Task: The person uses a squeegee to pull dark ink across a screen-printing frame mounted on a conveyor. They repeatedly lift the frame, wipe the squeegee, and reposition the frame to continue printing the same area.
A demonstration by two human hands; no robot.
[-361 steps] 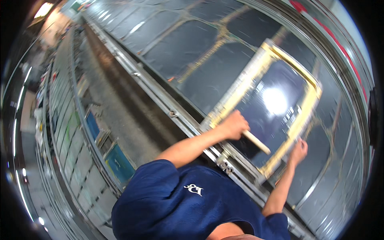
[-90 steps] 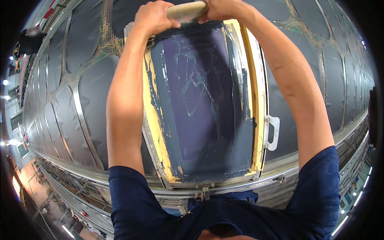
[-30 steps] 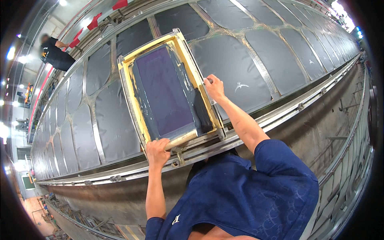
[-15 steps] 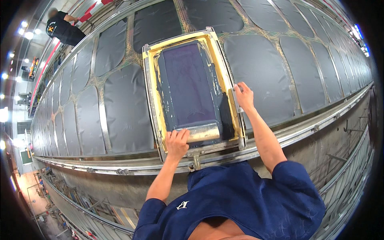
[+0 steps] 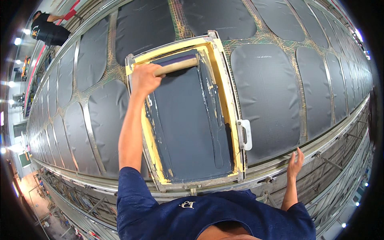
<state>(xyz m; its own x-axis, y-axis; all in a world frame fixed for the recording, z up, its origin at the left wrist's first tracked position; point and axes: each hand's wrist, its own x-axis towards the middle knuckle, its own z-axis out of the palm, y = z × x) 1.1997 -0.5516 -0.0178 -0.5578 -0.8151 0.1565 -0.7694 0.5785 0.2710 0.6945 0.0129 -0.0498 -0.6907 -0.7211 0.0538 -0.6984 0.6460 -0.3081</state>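
A screen-printing frame (image 5: 223,68) edged with yellow tape lies on the long table in front of me. My left hand (image 5: 146,80) is closed around the left end of a squeegee (image 5: 178,66) with a wooden-looking bar, at the frame's far end. Dark grey ink (image 5: 184,120) coats the mesh on the near side of the squeegee; a strip of purple mesh shows beyond it. My right hand (image 5: 295,163) hangs open over the table's near edge, fingers apart and holding nothing. A white handle (image 5: 247,135) on the frame's right side stands free of it.
Black sheet panels (image 5: 266,96) with rounded corners lie in rows along the table, with coloured lines between them. A metal rail (image 5: 276,170) runs along the near edge. Across the table at the far left stands a person in black (image 5: 50,30), holding something red.
My left hand has pushed the squeegee from the frame's near end to its far end, leaving dark ink over the mesh. My right hand has left the frame's side and moved right and nearer.
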